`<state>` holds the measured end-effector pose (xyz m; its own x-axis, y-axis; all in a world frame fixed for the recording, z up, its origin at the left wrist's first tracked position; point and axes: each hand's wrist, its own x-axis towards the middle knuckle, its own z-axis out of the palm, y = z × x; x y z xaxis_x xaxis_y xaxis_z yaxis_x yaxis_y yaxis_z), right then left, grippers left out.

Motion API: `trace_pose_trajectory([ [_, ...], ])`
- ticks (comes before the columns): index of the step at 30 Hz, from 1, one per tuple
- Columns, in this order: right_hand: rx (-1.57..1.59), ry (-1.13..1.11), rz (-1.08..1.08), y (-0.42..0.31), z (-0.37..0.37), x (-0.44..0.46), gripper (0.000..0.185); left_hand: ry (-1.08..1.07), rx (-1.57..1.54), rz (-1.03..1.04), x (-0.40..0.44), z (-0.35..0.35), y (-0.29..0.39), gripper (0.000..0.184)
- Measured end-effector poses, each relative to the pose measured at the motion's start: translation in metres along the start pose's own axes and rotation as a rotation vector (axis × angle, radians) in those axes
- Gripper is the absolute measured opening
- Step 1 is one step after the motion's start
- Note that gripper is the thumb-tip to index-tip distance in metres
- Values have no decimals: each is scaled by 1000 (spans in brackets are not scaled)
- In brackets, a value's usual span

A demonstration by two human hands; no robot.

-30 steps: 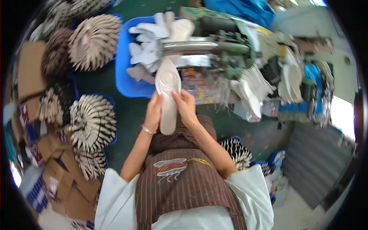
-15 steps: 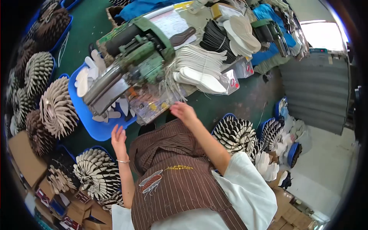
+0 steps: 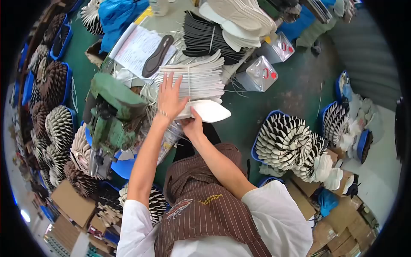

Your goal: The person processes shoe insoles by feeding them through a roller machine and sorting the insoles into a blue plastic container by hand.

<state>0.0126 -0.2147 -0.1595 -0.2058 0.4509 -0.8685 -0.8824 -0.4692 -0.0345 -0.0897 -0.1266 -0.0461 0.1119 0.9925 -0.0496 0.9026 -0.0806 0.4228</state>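
Note:
My left hand (image 3: 170, 99) lies with fingers stretched out over the left end of a tied bundle of white insoles (image 3: 195, 79). At the bundle's near side, my right hand (image 3: 193, 126) grips white insoles (image 3: 210, 111), thumb on top and the other fingers mostly hidden beneath. How many insoles it holds I cannot tell. Behind the bundle are a tied stack of black insoles (image 3: 209, 36) and a dark single insole (image 3: 157, 55), which rests on a written sheet (image 3: 135, 51). A green machine (image 3: 113, 111) stands left of my left hand.
Two metal cans (image 3: 259, 75) (image 3: 280, 47) stand right of the bundle. Pale insoles (image 3: 239, 19) are piled at the back. Blue tubs (image 3: 255, 147) of black-and-white insoles flank me on the floor. Cardboard boxes (image 3: 73, 201) lie at lower left. Loose white ties stick out from the bench edge.
Both hands have moved forward to the white insole bundle. My left hand now lies on it, and my right hand has closed on insoles at its near side. The view has shifted right.

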Motion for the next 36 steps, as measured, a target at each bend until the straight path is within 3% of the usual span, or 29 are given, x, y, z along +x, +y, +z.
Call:
trace_pose_trajectory([
  [3,-15,85,79,-23,-5,-13,41,-141,229,-25,54,18,7,101],
  [4,1,71,87,-32,-10,-18,45,-122,351,-4,62,32,0,118],
  [7,-152,25,-111,-54,-37,-20,56,-576,116,-244,84,31,6,122],
  [11,-525,15,-393,-102,-33,-57,57,-366,-99,-354,31,41,11,122],
  [13,-749,-150,-366,-136,-23,-65,57,-267,-282,-489,-9,36,15,121],
  [14,-852,-224,-248,-152,-14,-60,75,-151,-286,-555,-29,40,15,119],
  [16,-1105,-249,-343,-149,-7,-35,91,99,-290,-696,-60,56,16,114],
  [18,-1446,-250,-311,-145,13,-14,105,164,41,-691,-66,72,13,111],
  [19,-1441,-276,-317,-141,15,-2,107,188,209,-683,-65,78,13,109],
  [20,-1436,-300,-327,-138,17,10,109,230,66,-712,-55,83,16,108],
  [23,-1325,-392,-308,-136,19,26,110,55,162,-967,-18,89,18,108],
  [29,-1224,-359,-190,-138,25,28,101,14,119,-874,-18,84,19,115],
  [32,-1399,-337,-410,-135,38,8,96,-109,163,-806,-26,83,22,119],
  [36,-1275,-427,-492,-137,50,-4,85,-80,51,-816,-34,80,17,119],
])
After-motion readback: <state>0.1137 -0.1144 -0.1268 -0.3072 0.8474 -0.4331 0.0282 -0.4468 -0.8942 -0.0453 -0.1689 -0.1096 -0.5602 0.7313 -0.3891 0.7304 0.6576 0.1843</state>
